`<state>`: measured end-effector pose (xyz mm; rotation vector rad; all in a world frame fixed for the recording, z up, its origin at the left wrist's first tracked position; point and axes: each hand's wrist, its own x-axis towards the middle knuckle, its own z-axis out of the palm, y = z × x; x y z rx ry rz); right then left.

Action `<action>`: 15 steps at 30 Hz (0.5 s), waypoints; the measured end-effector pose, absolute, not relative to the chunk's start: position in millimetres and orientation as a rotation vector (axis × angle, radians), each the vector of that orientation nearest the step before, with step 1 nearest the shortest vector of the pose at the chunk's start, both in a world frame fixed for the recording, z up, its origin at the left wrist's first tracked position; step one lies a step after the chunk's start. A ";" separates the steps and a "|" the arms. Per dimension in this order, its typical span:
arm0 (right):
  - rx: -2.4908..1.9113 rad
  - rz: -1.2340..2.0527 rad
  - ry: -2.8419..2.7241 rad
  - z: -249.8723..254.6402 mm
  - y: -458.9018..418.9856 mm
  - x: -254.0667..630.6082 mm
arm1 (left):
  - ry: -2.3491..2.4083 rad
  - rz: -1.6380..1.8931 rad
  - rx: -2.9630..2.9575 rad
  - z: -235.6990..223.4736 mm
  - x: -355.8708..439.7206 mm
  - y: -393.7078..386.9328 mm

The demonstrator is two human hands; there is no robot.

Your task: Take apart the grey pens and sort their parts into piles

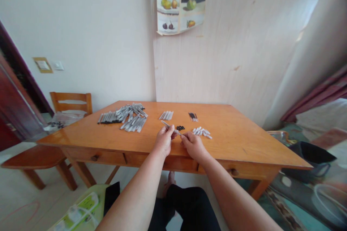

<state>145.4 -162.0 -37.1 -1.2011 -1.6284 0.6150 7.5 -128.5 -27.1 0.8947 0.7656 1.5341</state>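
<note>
My left hand (165,140) is closed around a slim, pale pen barrel (165,123), which slants up and to the left above the table's front part. My right hand (193,144) pinches at the barrel's lower right end, its fingertips close to those of the left. Just beyond the hands lies a small heap of black pen parts (180,128). White caps or tubes (202,132) are scattered to the right of it. Farther back are a row of clear pen barrels (166,115) and a small bunch of dark, thin refills (193,117).
A large pile of grey pens (132,115) covers the left part of the wooden table (230,130). A wooden chair (71,101) with a plastic bag (65,117) stands at left. On the right is a black bin (311,157); a power strip (78,211) lies low at left.
</note>
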 end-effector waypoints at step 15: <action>-1.203 0.599 -1.591 -37.3 -161.8 145.0 | 0.789 1.546 0.896 -27.8 7.9 -127.3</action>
